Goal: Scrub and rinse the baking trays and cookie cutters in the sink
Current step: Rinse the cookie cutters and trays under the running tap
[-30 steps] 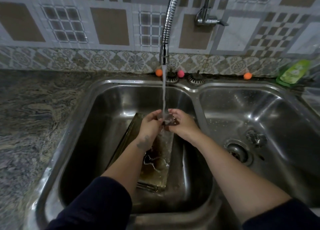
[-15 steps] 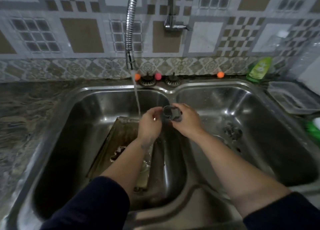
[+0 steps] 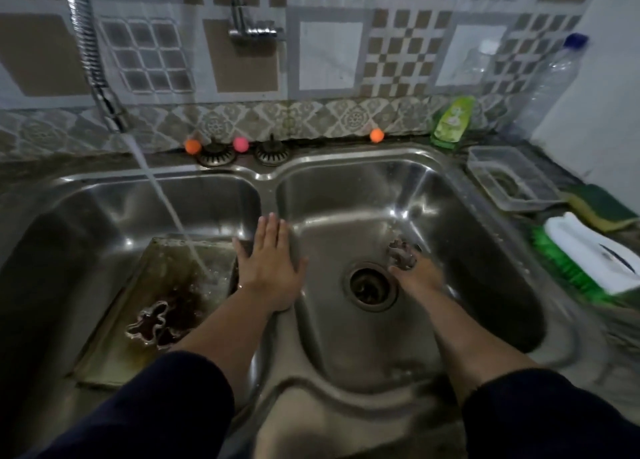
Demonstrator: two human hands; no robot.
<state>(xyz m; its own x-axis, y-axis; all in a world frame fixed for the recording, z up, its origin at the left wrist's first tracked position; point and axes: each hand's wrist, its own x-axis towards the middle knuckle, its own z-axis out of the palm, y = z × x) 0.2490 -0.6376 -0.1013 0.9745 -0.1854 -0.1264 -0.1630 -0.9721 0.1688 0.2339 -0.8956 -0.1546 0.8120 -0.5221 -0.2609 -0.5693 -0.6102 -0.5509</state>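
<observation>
At the upper left of the frame a hose tap [image 3: 90, 56] sends a slanting stream [image 3: 166, 202] down into the left basin [image 3: 69, 216], onto a dirty tray [image 3: 117, 330] lying on its floor. A man-shaped cutter [image 3: 149, 320] rests on the tray at lower left, in brown water. In the middle, the left hand [image 3: 270, 268] hovers over the divider between the basins, palm down, fingers straight and close together, thumb out, holding nothing. Right of it, in the right basin [image 3: 485, 250], sits the drain [image 3: 370, 284]. Just beyond it the right hand [image 3: 415, 278] is blurred; its fingertips touch a second cutter [image 3: 401, 252], but whether they pinch it I cannot tell. At far right lie a clear box [image 3: 512, 181], sponge [image 3: 602, 209] and brush [image 3: 588, 254].
</observation>
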